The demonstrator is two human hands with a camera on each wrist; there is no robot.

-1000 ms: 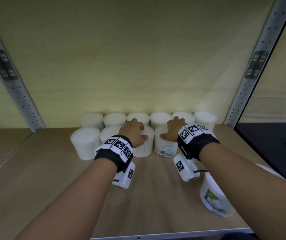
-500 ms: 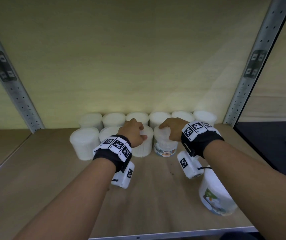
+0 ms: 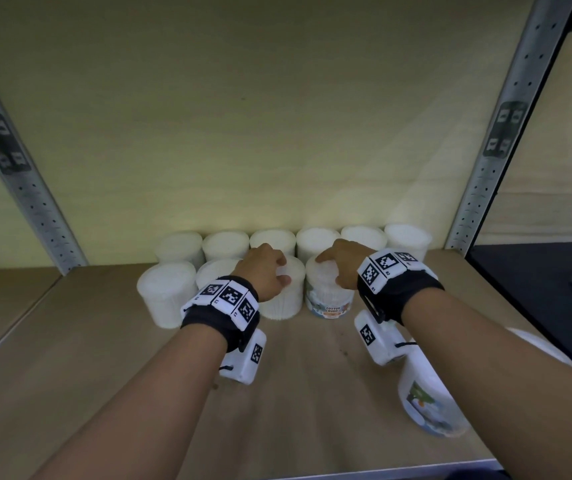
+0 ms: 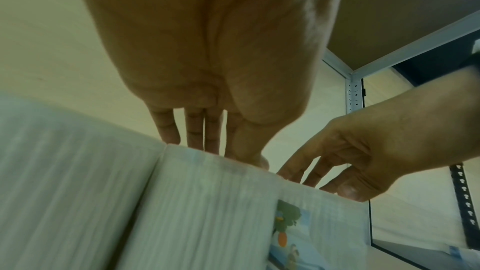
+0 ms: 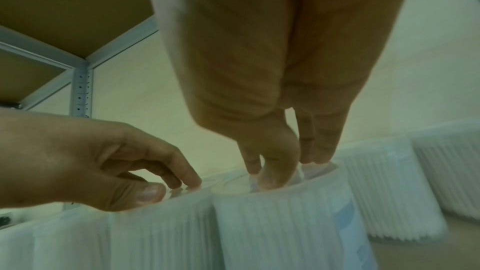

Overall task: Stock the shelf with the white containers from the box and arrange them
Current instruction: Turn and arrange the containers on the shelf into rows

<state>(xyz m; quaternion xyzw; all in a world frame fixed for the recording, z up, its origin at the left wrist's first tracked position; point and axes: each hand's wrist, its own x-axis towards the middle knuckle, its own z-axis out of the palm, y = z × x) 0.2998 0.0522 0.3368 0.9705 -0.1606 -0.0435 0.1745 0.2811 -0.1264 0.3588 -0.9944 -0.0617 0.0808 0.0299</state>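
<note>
White ribbed containers stand in two rows at the back of the shelf (image 3: 312, 393). My left hand (image 3: 279, 270) holds the third front-row container (image 3: 284, 303) from above, fingertips on its lid and thumb at the front rim. Right beside it, touching, is a labelled container (image 3: 327, 299). My right hand (image 3: 329, 270) grips its lid, fingers spread across the top and thumb at the near rim. The right wrist view shows the right hand (image 5: 280, 167) pressed into the lid's recess and the left hand (image 5: 168, 184) on its neighbour.
A row of several containers (image 3: 364, 237) lines the back wall. Two more (image 3: 166, 292) stand at the front left. Another labelled container (image 3: 429, 400) lies on its side at the front right under my forearm. Metal uprights (image 3: 492, 150) flank the bay.
My right hand slid from the labelled container's far side to over its lid, and the printed label turned to face the front. The left hand has stayed on its container.
</note>
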